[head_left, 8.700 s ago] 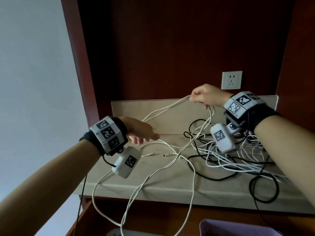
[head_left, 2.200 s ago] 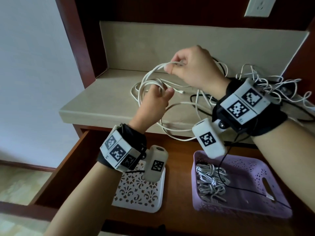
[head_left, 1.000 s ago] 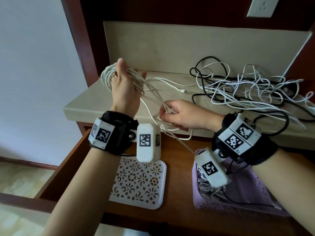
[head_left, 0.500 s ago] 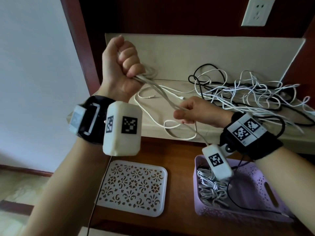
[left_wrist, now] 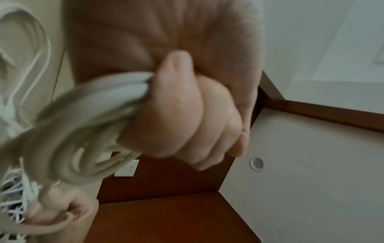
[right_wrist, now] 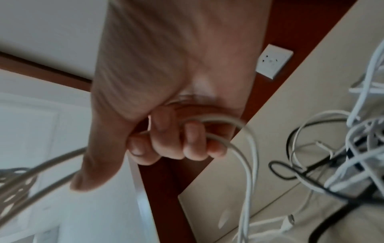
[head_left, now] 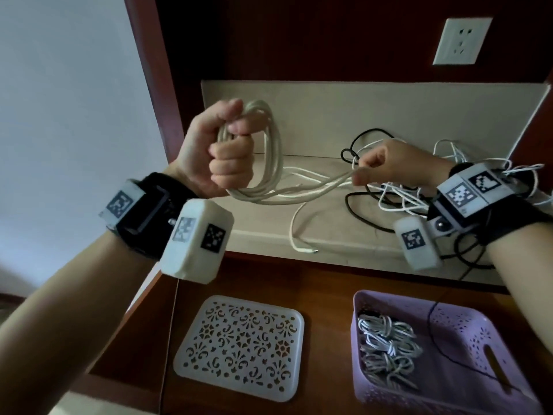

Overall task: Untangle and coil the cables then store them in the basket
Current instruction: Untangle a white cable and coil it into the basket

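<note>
My left hand (head_left: pixel 223 151) is raised as a fist and grips a coil of white cable (head_left: pixel 269 163) made of several loops; the left wrist view shows the same white cable (left_wrist: pixel 87 118) bunched inside the curled fingers (left_wrist: pixel 187 125). My right hand (head_left: pixel 386 166) pinches the two loose strands of that cable to the right of the coil, and the right wrist view shows its fingers (right_wrist: pixel 176 144) curled round the white cable (right_wrist: pixel 239 148). The cable's free end (head_left: pixel 305 248) lies on the shelf. The purple basket (head_left: pixel 466 330) at lower right holds coiled white cables (head_left: pixel 386 342).
A tangle of white and black cables (head_left: pixel 398 199) lies on the beige shelf (head_left: pixel 269 235) behind my right wrist. A white perforated lid (head_left: pixel 239 345) rests on the wooden surface left of the basket. A wall socket (head_left: pixel 460 40) is at upper right.
My left hand has turned and now holds more loops in a rounder coil. My right hand has moved right and up along the strands, pulling them straighter.
</note>
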The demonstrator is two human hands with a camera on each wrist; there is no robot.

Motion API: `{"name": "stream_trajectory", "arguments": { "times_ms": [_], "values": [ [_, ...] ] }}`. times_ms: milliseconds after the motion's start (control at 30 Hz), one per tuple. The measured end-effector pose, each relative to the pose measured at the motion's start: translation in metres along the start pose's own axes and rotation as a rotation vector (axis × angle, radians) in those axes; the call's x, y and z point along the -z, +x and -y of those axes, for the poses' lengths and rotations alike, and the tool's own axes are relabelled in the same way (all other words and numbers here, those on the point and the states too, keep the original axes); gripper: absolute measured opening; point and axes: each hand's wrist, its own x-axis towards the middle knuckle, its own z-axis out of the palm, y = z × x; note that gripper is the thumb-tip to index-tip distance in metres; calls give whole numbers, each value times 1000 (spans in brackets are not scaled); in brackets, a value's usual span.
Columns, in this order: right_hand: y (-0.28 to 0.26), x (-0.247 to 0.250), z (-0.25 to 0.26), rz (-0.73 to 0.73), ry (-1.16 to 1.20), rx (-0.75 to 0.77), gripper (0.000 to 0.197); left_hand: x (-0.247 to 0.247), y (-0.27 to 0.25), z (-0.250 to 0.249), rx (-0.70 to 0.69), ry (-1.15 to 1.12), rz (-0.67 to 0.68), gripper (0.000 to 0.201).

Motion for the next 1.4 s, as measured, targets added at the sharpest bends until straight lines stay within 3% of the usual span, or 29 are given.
{"name": "stream_trajectory", "arguments": {
  "times_ms": [100, 267, 367, 467, 567, 633, 700, 800, 1033, 1133, 1200, 1300, 1400],
  "values": [
    [4, 13, -1, -21, -8, -32, 47, 4, -3, -4, 25, 18, 33, 24],
    [10, 21, 2, 93, 162, -60, 18, 5, 3, -6, 96, 37, 100, 24],
    [21, 18, 4, -21, 43, -130, 23, 15, 15, 0, 224, 37, 110, 22],
    [34, 9, 16, -140, -8, -188, 21, 17, 35, 15, 361, 242, 95, 20],
    [41, 4, 30, -269, -21, -195, 21, 5, 49, 27, 521, 580, -160, 24],
    [43, 5, 39, -327, -66, -190, 25, 2, 56, 36, 537, 798, -379, 23],
    [42, 6, 47, -367, -45, -176, 30, 4, 62, 45, 463, 872, -552, 29],
    [38, 1, 59, -375, 92, -136, 22, 8, 72, 54, 250, 773, -746, 33],
    [16, -15, 83, -356, 354, -17, 8, 10, 84, 50, -195, 518, -1003, 62],
    [9, -23, 84, -257, 237, -41, 15, 10, 86, 45, -257, 450, -1029, 67],
    [4, -28, 84, -150, 121, -91, 10, 9, 88, 43, -336, 430, -1090, 59],
    [1, -32, 81, -3, 1, -143, 34, 9, 89, 36, -479, 444, -1163, 46],
    [-2, -34, 79, 28, -34, -141, 40, 11, 89, 29, -538, 399, -1194, 45]
  ]
}}
